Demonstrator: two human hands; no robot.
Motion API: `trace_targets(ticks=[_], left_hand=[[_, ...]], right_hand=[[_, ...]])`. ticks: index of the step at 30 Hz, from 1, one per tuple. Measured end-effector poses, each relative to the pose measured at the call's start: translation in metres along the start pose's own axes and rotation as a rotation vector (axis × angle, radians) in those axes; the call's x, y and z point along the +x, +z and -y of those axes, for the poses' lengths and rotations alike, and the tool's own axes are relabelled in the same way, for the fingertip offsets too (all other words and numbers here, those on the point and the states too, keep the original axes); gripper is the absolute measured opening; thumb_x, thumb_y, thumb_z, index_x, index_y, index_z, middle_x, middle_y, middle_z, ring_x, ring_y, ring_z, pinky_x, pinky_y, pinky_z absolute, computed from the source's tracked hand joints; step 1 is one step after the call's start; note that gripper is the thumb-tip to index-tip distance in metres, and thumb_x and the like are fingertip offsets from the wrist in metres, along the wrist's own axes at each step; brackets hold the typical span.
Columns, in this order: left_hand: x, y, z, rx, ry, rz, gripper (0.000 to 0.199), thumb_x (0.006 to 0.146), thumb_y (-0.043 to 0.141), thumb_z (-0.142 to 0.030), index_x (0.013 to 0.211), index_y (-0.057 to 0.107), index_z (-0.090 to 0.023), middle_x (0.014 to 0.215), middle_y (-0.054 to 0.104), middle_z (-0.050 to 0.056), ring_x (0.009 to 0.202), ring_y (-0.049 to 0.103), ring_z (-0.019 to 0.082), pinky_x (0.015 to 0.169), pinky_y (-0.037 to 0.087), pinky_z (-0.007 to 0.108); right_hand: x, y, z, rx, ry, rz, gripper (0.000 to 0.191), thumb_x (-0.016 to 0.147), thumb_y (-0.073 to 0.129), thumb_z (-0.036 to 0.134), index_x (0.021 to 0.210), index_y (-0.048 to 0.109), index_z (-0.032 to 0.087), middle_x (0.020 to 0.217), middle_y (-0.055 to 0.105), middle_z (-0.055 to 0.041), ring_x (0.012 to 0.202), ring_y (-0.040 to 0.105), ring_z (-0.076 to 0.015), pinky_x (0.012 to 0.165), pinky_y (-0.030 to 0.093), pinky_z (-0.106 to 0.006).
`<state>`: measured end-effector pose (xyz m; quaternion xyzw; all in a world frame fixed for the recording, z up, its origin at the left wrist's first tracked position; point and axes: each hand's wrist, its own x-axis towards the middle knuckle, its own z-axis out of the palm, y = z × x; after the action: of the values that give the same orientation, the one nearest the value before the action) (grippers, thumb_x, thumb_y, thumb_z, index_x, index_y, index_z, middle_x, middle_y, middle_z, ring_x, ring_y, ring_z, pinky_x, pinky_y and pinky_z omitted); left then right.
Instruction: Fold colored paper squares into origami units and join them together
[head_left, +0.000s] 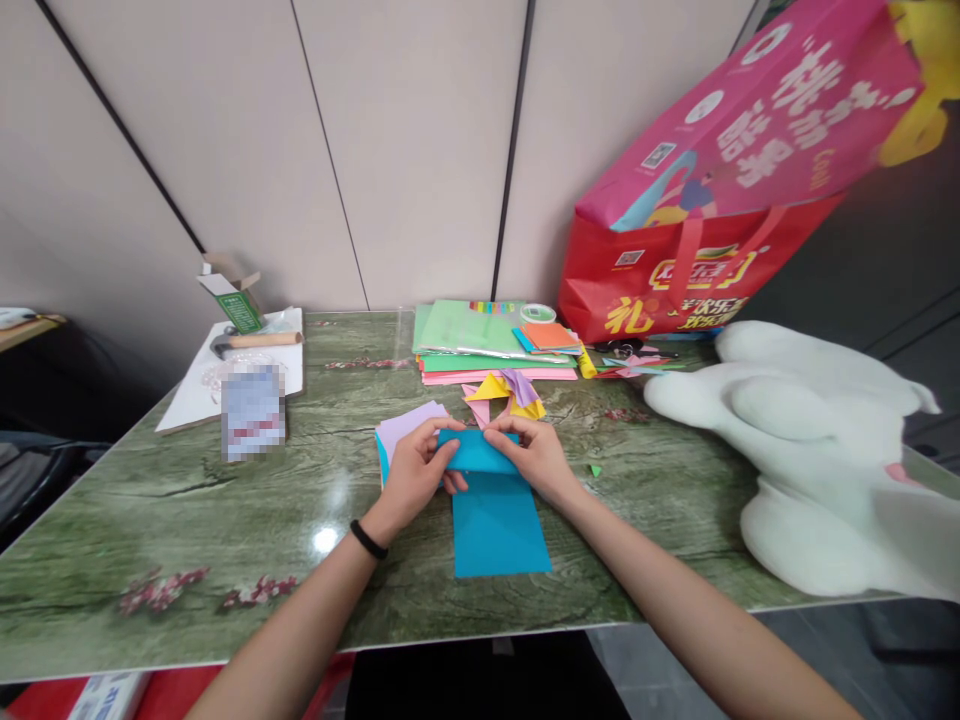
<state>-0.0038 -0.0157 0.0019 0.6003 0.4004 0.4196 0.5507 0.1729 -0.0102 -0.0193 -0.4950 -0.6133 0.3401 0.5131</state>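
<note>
Above the middle of the table, a folded strip of blue paper [480, 455] is pinched at its left end by my left hand [411, 465]. At the strip's right end, my right hand [541, 458] grips it with thumb and fingers. A flat blue sheet [501, 530] lies on the table just below the strip; I cannot tell whether the two are joined. Purple paper [401, 430] lies partly behind my left hand, with blue edges showing under it. Folded yellow, purple and pink paper pieces [491, 388] sit just beyond my fingers.
Stacked coloured paper [465, 335] lies at the back, with small orange squares [547, 336] on it. Shopping bags [675, 240] and a white plush toy [810, 450] occupy the right. A hammer [259, 341], a small box [234, 300] and a blurred-out packet [253, 410] are left.
</note>
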Motion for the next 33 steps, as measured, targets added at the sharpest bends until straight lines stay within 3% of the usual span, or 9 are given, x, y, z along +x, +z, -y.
trace_targets(ticks=[7, 10, 14, 17, 21, 33], left_hand=[[0.0, 0.0, -0.002, 0.008, -0.011, 0.011, 0.033, 0.079, 0.058, -0.035, 0.103, 0.051, -0.015, 0.049, 0.06, -0.003, 0.04, 0.061, 0.015, 0.038, 0.048, 0.021], [0.0, 0.001, -0.004, -0.028, -0.024, 0.004, 0.043, 0.077, 0.062, -0.036, 0.111, 0.047, -0.016, 0.052, 0.061, -0.003, 0.043, 0.062, 0.016, 0.04, 0.049, 0.022], [0.001, 0.003, -0.004, -0.171, -0.083, -0.042, 0.061, 0.065, 0.074, -0.032, 0.115, 0.044, -0.016, 0.069, 0.068, 0.0, 0.06, 0.068, 0.019, 0.058, 0.057, 0.03], [0.001, 0.005, -0.001, -0.223, -0.14, -0.037, 0.051, 0.058, 0.079, -0.029, 0.099, 0.054, -0.013, 0.077, 0.07, 0.004, 0.071, 0.069, 0.021, 0.069, 0.058, 0.034], [-0.001, 0.009, 0.002, -0.244, -0.237, 0.001, 0.044, 0.058, 0.08, -0.03, 0.092, 0.062, -0.01, 0.082, 0.072, 0.008, 0.077, 0.069, 0.025, 0.069, 0.058, 0.036], [-0.001, 0.012, 0.005, -0.255, -0.271, -0.059, 0.036, 0.056, 0.081, -0.031, 0.08, 0.067, -0.007, 0.069, 0.072, 0.008, 0.068, 0.07, 0.025, 0.067, 0.059, 0.037]], right_hand=[[0.0, -0.001, 0.001, 0.001, 0.017, 0.041, 0.02, 0.074, 0.061, 0.037, 0.068, 0.065, 0.018, 0.067, 0.066, -0.0013, 0.061, 0.056, -0.0152, 0.055, 0.037, -0.025], [0.0, -0.001, 0.001, 0.004, 0.005, 0.02, 0.021, 0.074, 0.06, 0.037, 0.067, 0.064, 0.017, 0.067, 0.065, -0.0015, 0.063, 0.056, -0.0155, 0.057, 0.039, -0.025], [-0.001, 0.0, 0.004, 0.023, -0.004, -0.041, 0.021, 0.076, 0.059, 0.036, 0.068, 0.062, 0.017, 0.069, 0.065, -0.0022, 0.064, 0.056, -0.0158, 0.059, 0.04, -0.026], [-0.002, 0.002, 0.006, 0.021, 0.0, -0.089, 0.021, 0.076, 0.058, 0.037, 0.068, 0.062, 0.017, 0.068, 0.064, -0.0022, 0.062, 0.055, -0.0154, 0.057, 0.039, -0.026], [-0.005, 0.005, 0.006, -0.006, -0.017, -0.102, 0.023, 0.077, 0.057, 0.038, 0.069, 0.062, 0.017, 0.069, 0.065, -0.0024, 0.062, 0.055, -0.015, 0.053, 0.037, -0.025], [-0.007, 0.007, 0.008, 0.008, -0.016, -0.117, 0.023, 0.077, 0.057, 0.038, 0.068, 0.061, 0.018, 0.068, 0.064, -0.0021, 0.065, 0.057, -0.0165, 0.058, 0.042, -0.025]])
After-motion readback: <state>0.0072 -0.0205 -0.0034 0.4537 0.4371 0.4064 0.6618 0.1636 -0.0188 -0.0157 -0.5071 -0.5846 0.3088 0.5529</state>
